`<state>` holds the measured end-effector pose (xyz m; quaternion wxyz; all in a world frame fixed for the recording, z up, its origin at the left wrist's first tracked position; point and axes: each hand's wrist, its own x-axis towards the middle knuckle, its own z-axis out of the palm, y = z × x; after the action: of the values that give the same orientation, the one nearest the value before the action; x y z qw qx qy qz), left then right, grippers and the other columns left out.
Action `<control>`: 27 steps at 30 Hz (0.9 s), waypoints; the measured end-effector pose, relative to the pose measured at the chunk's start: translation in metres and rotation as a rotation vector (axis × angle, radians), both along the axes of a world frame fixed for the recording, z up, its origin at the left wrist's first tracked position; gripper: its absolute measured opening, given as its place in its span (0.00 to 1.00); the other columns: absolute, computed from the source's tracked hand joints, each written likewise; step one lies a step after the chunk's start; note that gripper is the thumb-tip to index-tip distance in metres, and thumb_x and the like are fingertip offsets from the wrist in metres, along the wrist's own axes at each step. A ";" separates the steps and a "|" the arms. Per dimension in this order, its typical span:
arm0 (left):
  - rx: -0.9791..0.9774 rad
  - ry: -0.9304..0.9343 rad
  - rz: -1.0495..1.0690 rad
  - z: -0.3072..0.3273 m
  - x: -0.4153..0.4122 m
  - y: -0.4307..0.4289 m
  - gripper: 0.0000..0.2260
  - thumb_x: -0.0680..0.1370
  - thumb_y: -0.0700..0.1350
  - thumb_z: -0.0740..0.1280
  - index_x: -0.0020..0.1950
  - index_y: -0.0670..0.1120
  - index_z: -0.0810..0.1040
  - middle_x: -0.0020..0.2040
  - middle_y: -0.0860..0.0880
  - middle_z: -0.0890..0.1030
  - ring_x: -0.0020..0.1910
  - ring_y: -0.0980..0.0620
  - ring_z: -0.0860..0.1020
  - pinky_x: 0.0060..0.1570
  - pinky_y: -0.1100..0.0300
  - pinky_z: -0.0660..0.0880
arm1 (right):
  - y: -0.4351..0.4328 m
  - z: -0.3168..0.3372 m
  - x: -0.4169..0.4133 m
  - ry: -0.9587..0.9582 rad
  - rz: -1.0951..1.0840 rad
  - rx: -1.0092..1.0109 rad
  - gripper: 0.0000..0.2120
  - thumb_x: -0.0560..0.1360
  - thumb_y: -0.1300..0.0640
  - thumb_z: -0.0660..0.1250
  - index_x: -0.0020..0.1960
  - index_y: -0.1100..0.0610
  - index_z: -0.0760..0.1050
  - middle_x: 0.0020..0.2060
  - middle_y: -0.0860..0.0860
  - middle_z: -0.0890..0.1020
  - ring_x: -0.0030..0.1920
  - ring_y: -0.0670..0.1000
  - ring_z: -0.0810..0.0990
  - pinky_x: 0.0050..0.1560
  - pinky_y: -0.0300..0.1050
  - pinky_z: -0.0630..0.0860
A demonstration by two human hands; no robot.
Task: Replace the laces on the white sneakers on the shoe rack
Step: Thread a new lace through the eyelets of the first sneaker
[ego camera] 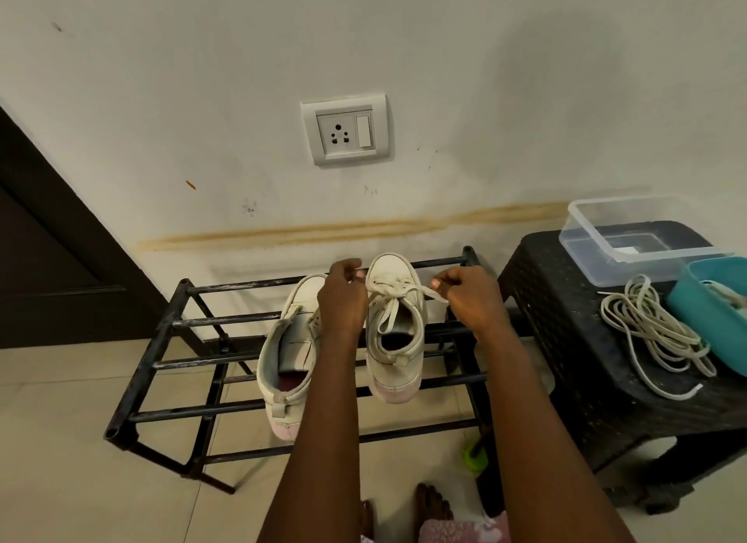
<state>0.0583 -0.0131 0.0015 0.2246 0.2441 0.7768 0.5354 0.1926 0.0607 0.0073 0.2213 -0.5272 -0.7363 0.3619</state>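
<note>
left hand, right hand pinch lace | left sneaker partly hidden, seemingly unlaced

- You face an off-white wall, stained by a brownish streak.
- Socket plate sits mid-wall.
- Dark door at left.
- Beige tile floor.
- Black stool at right.

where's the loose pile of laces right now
In the head view, the loose laces lie on the black stool right of the shoe rack, against the teal tub.
</note>
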 end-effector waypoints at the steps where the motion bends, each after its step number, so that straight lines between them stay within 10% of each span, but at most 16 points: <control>1: 0.031 0.052 -0.018 0.006 0.004 0.000 0.11 0.80 0.40 0.59 0.60 0.46 0.76 0.55 0.49 0.78 0.52 0.52 0.75 0.52 0.60 0.70 | 0.001 0.004 0.003 0.021 0.006 0.008 0.10 0.77 0.59 0.65 0.56 0.60 0.80 0.50 0.55 0.83 0.51 0.49 0.78 0.51 0.39 0.68; 10: 0.145 0.270 -0.399 0.055 0.117 0.045 0.11 0.80 0.39 0.59 0.56 0.45 0.80 0.59 0.46 0.79 0.58 0.50 0.75 0.50 0.65 0.67 | 0.010 0.047 0.085 0.131 -0.212 0.097 0.09 0.77 0.61 0.65 0.54 0.59 0.81 0.49 0.55 0.83 0.47 0.49 0.78 0.52 0.41 0.74; 20: 0.061 0.358 -0.798 0.070 0.268 0.118 0.13 0.79 0.36 0.58 0.61 0.41 0.78 0.59 0.41 0.79 0.57 0.43 0.76 0.54 0.57 0.70 | 0.081 0.067 0.256 -0.388 -0.423 0.192 0.11 0.76 0.63 0.63 0.54 0.64 0.81 0.54 0.61 0.81 0.56 0.61 0.78 0.56 0.46 0.71; 27: -0.027 0.586 -0.875 0.046 0.292 0.142 0.13 0.78 0.35 0.61 0.60 0.38 0.78 0.59 0.40 0.79 0.58 0.43 0.76 0.58 0.56 0.70 | 0.098 0.053 0.276 -0.673 -0.100 0.099 0.14 0.76 0.62 0.63 0.61 0.63 0.76 0.58 0.59 0.79 0.59 0.58 0.76 0.59 0.46 0.72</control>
<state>0.3501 0.1285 0.0473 0.2035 0.6821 0.6394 0.2908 0.4682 0.1587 0.0598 0.0087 -0.6412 -0.7579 0.1200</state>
